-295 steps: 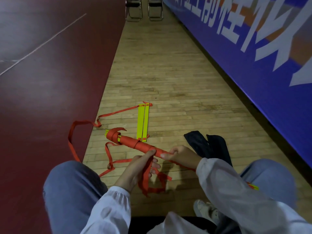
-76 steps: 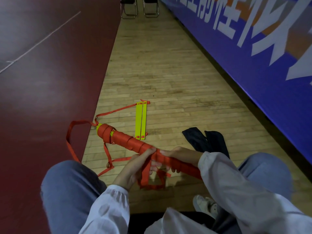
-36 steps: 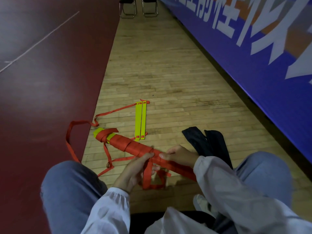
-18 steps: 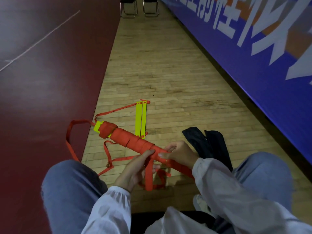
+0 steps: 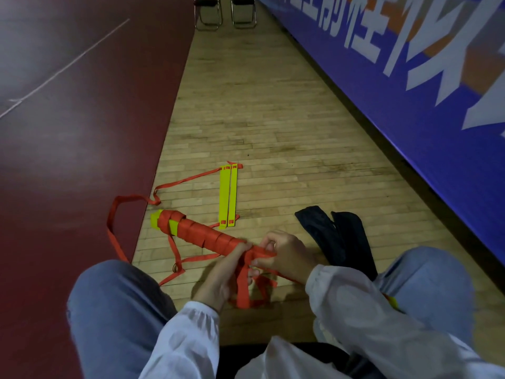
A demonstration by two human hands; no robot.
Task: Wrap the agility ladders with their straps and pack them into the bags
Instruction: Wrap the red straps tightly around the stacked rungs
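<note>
- We're in the wrapping step: the bundle, yellow bars bound in red, is held aslant just left of the bags, its far end pointing away from them.
- The right hand is clenched round the bundle at the part nearest the bags.
- The left hand, one place farther from the bags, has its fingertips on the bundle and pinches the strap, which hangs down in a loop.
- Well left of the bags, slack strap trails over the floor, and two rungs lie flat there, unwrapped.
- Our read: this ladder is only partly bound, and nothing is packed, since both bags lie flat and unopened.
- Next, we'd say, the hanging strap goes round the bundle for another turn, pulled taut, while the right hand steadies the roll.
- The floor slack will need feeding in without snagging.
</note>
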